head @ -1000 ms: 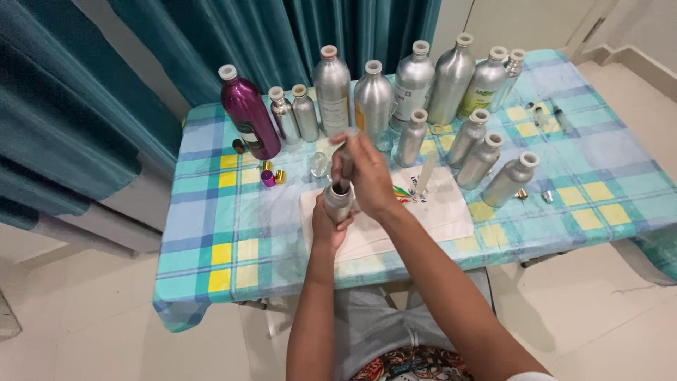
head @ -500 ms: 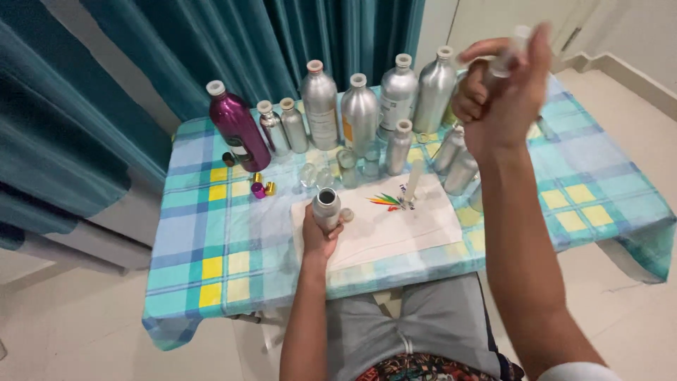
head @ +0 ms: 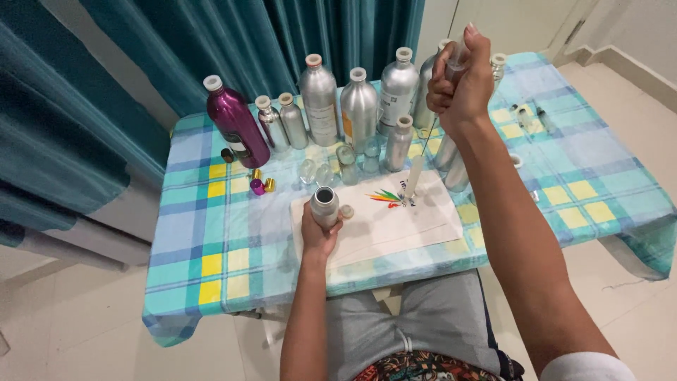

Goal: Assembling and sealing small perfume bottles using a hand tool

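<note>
Holding the small open silver bottle (head: 325, 205) steady on the white sheet (head: 384, 226) with the left hand (head: 319, 233) helps, while the right hand (head: 462, 85), fist closed around a syringe (head: 453, 60), stays raised high over the table.

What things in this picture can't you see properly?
- Head view: the thin clear tube in the right hand is mostly wrapped by the fingers.
- The silver bottles behind that wrist are partly blocked by the arm.
- The lower part of the small open bottle is covered by the left hand.
- The tiny items on the far right of the cloth are too small to tell.
</note>
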